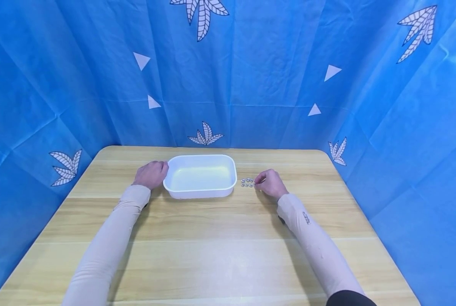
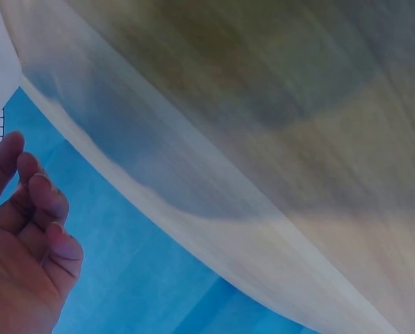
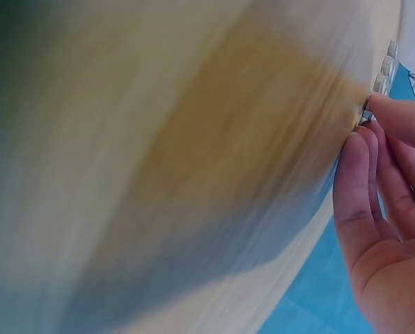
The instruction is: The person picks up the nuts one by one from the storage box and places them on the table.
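A white rectangular basin (image 1: 200, 194) with rounded corners stands on the table, nothing visible inside it. My left hand (image 1: 151, 174) grips the basin's left rim; in the left wrist view its fingers (image 2: 49, 198) curl beside the white wall, the thumb hidden. To the right of the basin lie several small silver nut-like pieces (image 1: 247, 180) in two short rows. At the right end of these rows, thumb and fingertips of my right hand (image 1: 271, 183) pinch one small silver piece (image 3: 368, 115). More faceted pieces (image 3: 386, 67) stand in line just beyond the thumb.
The light wood table (image 1: 212, 255) has rounded far corners. Blue curtains (image 1: 250, 76) with leaf and triangle prints hang behind it and along both sides. Both forearms, in light sleeves (image 1: 109, 242), reach across from the near edge.
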Demonstrator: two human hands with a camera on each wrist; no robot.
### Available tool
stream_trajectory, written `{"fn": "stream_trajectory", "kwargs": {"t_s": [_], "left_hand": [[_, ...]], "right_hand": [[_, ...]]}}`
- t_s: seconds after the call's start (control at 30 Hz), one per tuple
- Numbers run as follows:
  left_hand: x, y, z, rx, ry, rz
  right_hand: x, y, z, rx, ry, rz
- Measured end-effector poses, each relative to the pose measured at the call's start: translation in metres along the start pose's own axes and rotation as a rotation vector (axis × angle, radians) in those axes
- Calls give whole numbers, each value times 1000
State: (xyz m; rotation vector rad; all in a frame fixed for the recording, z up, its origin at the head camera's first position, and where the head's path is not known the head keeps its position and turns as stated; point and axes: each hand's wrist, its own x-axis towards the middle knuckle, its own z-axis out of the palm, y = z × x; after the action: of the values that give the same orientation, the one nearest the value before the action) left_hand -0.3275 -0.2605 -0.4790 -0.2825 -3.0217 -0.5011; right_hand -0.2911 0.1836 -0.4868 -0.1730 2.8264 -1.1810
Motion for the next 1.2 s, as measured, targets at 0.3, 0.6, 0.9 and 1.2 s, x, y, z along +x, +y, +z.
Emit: {"fn": "stream_trajectory", "kwargs": {"t_s": [0.3,0.6,0.9,1.2], "left_hand": [[-3,-2,-1,27,82,-5],[-7,-1,-1,16,258,-33],[-38,28,-27,-14,423,-10],[-102,78,-16,-76,393,60]], "right_hand": [[0,1,-1,-6,-20,11],[-22,-6,-16,53,1,-12],[-54,-21,-28,78,84,-104],[-96,-38,-42,0,184,-208]]}}
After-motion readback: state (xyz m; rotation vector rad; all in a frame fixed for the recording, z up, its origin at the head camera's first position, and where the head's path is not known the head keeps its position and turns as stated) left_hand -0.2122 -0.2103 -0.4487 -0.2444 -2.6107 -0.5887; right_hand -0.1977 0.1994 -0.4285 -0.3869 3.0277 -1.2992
